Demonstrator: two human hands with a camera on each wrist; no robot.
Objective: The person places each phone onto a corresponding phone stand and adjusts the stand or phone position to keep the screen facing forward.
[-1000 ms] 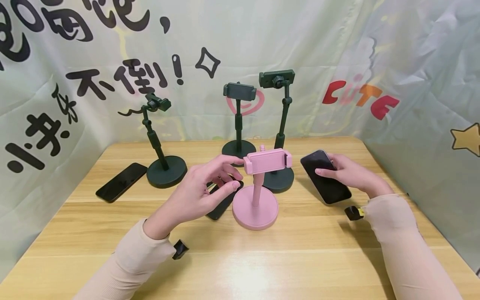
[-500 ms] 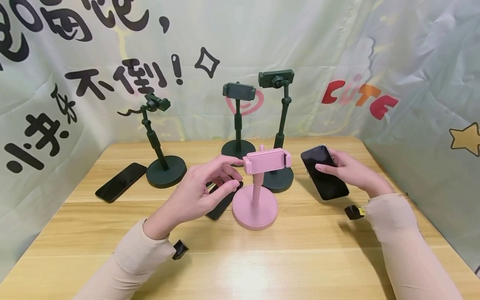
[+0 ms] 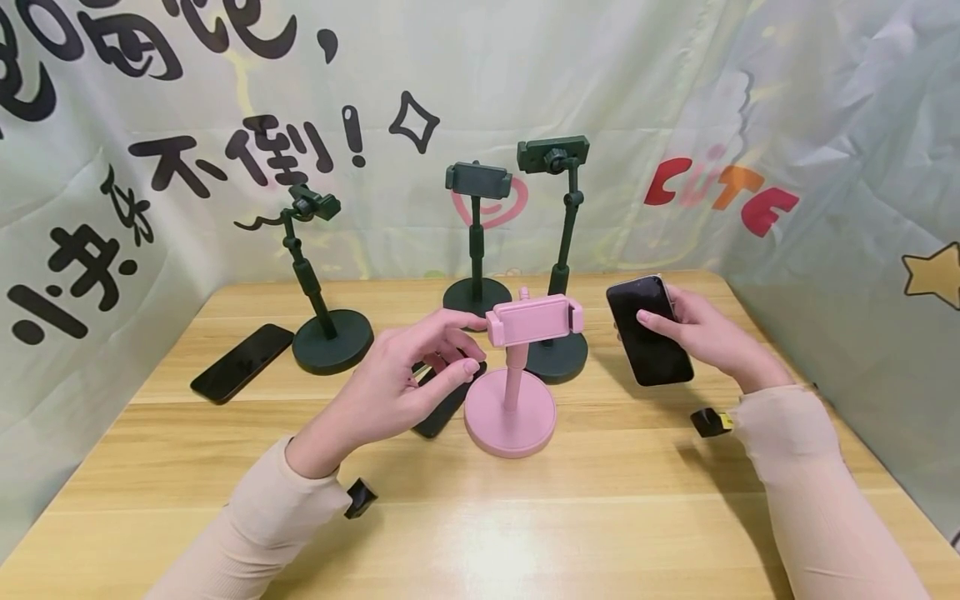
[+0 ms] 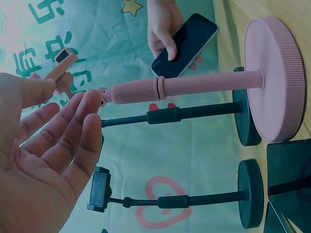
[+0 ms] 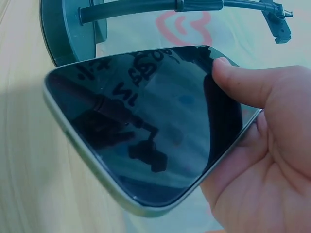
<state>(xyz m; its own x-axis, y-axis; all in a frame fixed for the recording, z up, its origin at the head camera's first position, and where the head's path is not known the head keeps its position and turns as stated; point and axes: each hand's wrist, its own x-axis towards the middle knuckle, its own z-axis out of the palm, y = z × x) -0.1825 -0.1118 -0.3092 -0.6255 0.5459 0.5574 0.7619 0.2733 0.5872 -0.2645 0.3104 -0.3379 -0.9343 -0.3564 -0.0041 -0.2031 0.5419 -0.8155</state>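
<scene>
My right hand holds a black smartphone tilted above the table, thumb across its screen and the other fingers behind. In the right wrist view the phone's glossy screen mirrors a stand. My left hand is raised beside a pink phone stand, one fingertip at the left end of its clamp; the fingers are loosely bent, with a gap to the thumb. The left wrist view shows these fingers near the top of the pink stand. Partly hidden behind the left hand lies another black phone.
A dark green phone stand stands on the left, with a black phone flat next to it. Two more dark green stands, one in the middle and one taller, rise behind the pink one. A printed cloth hangs around the wooden table.
The right hand has raised the phone and turned it more upright, away from the table's front. The left hand and the pink stand stay where they were.
</scene>
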